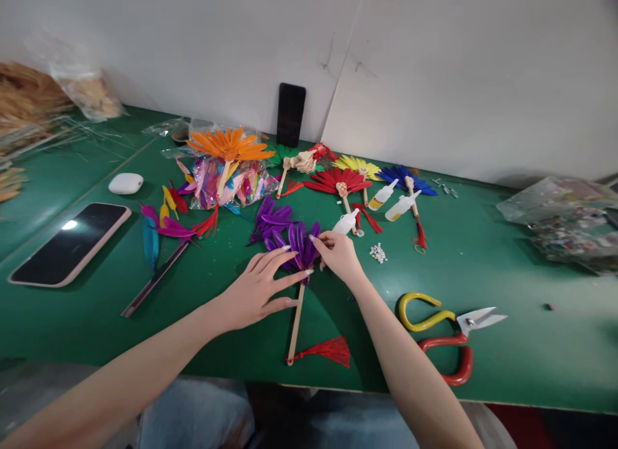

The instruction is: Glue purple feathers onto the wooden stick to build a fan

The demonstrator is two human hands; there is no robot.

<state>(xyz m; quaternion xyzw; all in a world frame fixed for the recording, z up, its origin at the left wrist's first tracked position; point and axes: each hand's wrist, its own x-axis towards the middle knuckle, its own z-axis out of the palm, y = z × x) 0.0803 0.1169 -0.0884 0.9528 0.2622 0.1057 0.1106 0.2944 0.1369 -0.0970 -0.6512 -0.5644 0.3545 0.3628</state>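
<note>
A purple feather fan (302, 239) lies on the green table, its wooden stick pointing toward me with a red tassel (328, 350) at the end. My left hand (258, 283) rests over its left side, fingers spread across the lower feathers and the top of the stick. At the fan's right edge my right hand (337, 254) pinches a purple feather between thumb and forefinger. Loose purple feathers (270, 218) lie just behind the fan. A white glue bottle (346, 222) stands out beyond my right hand, and a small pile of white beads (378, 253) is to its right.
Finished-looking fans in orange (230, 146), red (340, 180) and blue (408, 178) lie along the back. Yellow-and-red scissors (458, 326) lie at right. A phone (70, 243), a white case (126, 183) and tweezers (155, 279) are at left. Another phone (290, 114) leans on the wall.
</note>
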